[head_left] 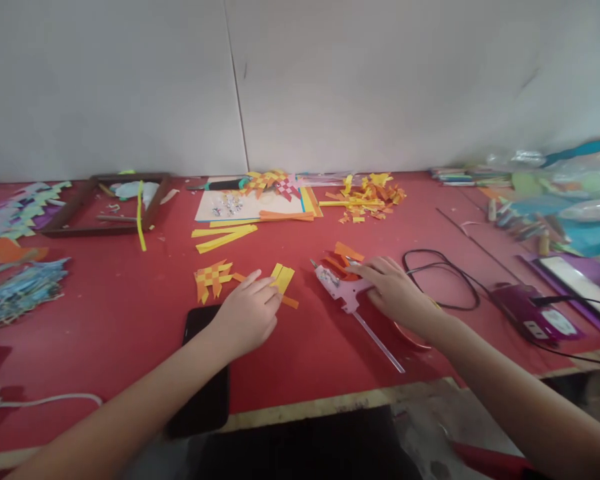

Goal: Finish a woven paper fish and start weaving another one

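My left hand (253, 313) rests on yellow paper strips (283, 277) crossed over an orange strip (290, 303), its fingers bent down onto them. Just left of it lies a small woven piece of orange and yellow paper (214, 277). Under my left wrist is a black phone (207, 373). My right hand (395, 293) reaches over the handle of a pink glue gun (337, 283) with a clear glue stick (380, 343) sticking out. Its closed fingertips are at a small metallic thing among orange pieces (349, 251); what they hold is partly hidden.
Yellow strips (225, 237) lie behind my left hand. Farther back are a white card (230, 205), a heap of yellow-orange paper bits (375, 197) and a brown frame (103, 230). A black cable (443, 305) loops near a purple power box (535, 320) at right.
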A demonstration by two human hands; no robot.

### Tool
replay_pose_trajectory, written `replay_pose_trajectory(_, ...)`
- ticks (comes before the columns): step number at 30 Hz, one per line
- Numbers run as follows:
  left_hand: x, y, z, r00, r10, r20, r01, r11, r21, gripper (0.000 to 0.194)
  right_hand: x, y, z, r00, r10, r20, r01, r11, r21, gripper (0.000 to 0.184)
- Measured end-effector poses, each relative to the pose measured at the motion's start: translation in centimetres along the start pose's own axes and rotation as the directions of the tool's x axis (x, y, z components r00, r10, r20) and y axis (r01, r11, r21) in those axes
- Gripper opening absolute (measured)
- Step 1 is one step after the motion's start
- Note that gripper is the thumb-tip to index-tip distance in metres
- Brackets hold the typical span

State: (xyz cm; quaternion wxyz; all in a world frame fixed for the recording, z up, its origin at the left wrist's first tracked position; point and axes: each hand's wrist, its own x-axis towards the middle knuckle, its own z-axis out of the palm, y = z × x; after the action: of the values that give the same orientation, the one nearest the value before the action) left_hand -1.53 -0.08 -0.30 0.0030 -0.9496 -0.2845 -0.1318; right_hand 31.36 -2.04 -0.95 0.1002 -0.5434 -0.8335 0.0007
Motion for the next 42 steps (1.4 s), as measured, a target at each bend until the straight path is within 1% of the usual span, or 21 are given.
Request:
replay_pose_trajectory(2,0.1,-0.3,0.2,1.0,-0.005,-0.025,0.005,1.0,0.003,0.032,-0.1,1.3,-0.4,0.997,0.055,-0.047,-0.053,0.998,0.032,0.062)
replay_pose_trajectory(4,0.1,-0.8,0.4,0.999,-0.007,-0.05,0.007,1.0,-0.002,0.034,0.0,3.3,-1.0,0.994,0.084,-0.065,-0.081,0.996,0.045,0.06)
replay_pose_trajectory(6,0.2,-1.5,0.6,0.998,0.006,-0.064,-0.007,1.0,-0.016,0.034,0.3,5.6,-1.8,0.995,0.085,-0.051,-0.083,0.995,0.051,0.054)
replay_pose_trajectory(9,0.3,-2.7,1.0,0.995,0.074,-0.072,-0.077,0.996,-0.052,0.025,1.4,9.1,-2.6,0.996,0.093,0.008,-0.093,0.994,0.058,0.048)
replay_pose_trajectory(12,0.4,-3.6,1.5,0.984,0.156,-0.091,-0.162,0.985,-0.064,0.021,2.5,11.5,-2.3,0.991,0.123,0.055,-0.125,0.991,0.051,0.05)
replay_pose_trajectory(15,0.3,-4.0,1.9,0.97,0.216,-0.11,-0.224,0.973,-0.058,0.025,3.1,12.6,-1.4,0.983,0.169,0.078,-0.172,0.985,0.031,0.053)
replay_pose_trajectory(17,0.2,-3.8,2.0,0.965,0.235,-0.12,-0.243,0.968,-0.057,0.027,3.2,12.7,-1.0,0.975,0.21,0.076,-0.212,0.977,0.011,0.052)
replay_pose_trajectory(19,0.1,-3.6,1.8,0.964,0.23,-0.134,-0.24,0.969,-0.06,0.026,3.1,12.3,-1.3,0.966,0.252,0.057,-0.252,0.968,-0.008,0.049)
replay_pose_trajectory(21,0.0,-3.3,1.4,0.968,0.197,-0.154,-0.209,0.976,-0.065,0.025,2.9,11.1,-2.2,0.958,0.288,0.011,-0.287,0.958,-0.018,0.044)
replay_pose_trajectory(23,-0.1,-3.2,0.8,0.974,0.137,-0.179,-0.152,0.986,-0.074,0.025,2.9,8.8,-3.3,0.95,0.308,-0.055,-0.309,0.951,-0.015,0.034)
replay_pose_trajectory(24,-0.2,-3.2,0.6,0.976,0.101,-0.192,-0.118,0.99,-0.081,0.025,3.0,7.1,-3.7,0.95,0.3,-0.082,-0.302,0.953,-0.004,0.029)
replay_pose_trajectory(26,-0.1,-3.3,0.2,0.977,0.031,-0.21,-0.054,0.993,-0.103,0.023,3.3,2.8,-4.0,0.968,0.236,-0.087,-0.233,0.972,0.043,0.022)
replay_pose_trajectory(28,0.2,-3.5,-0.1,0.978,-0.022,-0.208,-0.006,0.991,-0.133,0.022,3.8,-2.2,-3.4,0.99,0.134,-0.036,-0.129,0.984,0.127,0.021)
replay_pose_trajectory(30,0.6,-3.8,-0.3,0.981,-0.055,-0.187,0.023,0.985,-0.168,0.022,4.4,-7.0,-2.1,0.999,0.039,0.027,-0.044,0.975,0.219,0.019)
replay_pose_trajectory(32,1.0,-3.9,-0.4,0.982,-0.095,-0.161,0.061,0.977,-0.205,0.023,4.9,-10.7,-0.5,0.997,-0.006,0.071,-0.014,0.96,0.279,0.018)
replay_pose_trajectory(33,1.1,-3.8,-0.5,0.981,-0.125,-0.151,0.089,0.971,-0.221,0.023,5.0,-12.0,0.2,0.996,0.007,0.086,-0.032,0.956,0.291,0.02)
replay_pose_trajectory(35,1.0,-3.5,-0.6,0.972,-0.191,-0.136,0.153,0.956,-0.25,0.024,5.1,-13.5,1.4,0.991,0.081,0.107,-0.11,0.947,0.301,0.026)
replay_pose_trajectory(38,0.0,-2.7,-0.7,0.964,-0.243,-0.105,0.205,0.937,-0.284,0.024,4.6,-14.2,2.2,0.976,0.174,0.133,-0.211,0.913,0.349,0.018)
replay_pose_trajectory(40,-0.9,-2.1,-0.7,0.967,-0.241,-0.089,0.204,0.93,-0.305,0.025,4.1,-14.3,2.4,0.966,0.209,0.15,-0.253,0.873,0.417,0.012)
replay_pose_trajectory(41,-1.2,-1.9,-0.7,0.975,-0.211,-0.073,0.178,0.932,-0.316,0.025,3.8,-14.3,2.4,0.961,0.227,0.156,-0.274,0.846,0.457,0.011)
replay_pose_trajectory(42,-1.5,-1.7,-0.7,0.982,-0.179,-0.056,0.151,0.933,-0.326,0.031,3.7,-14.3,2.4,0.956,0.245,0.164,-0.294,0.814,0.501,0.011)
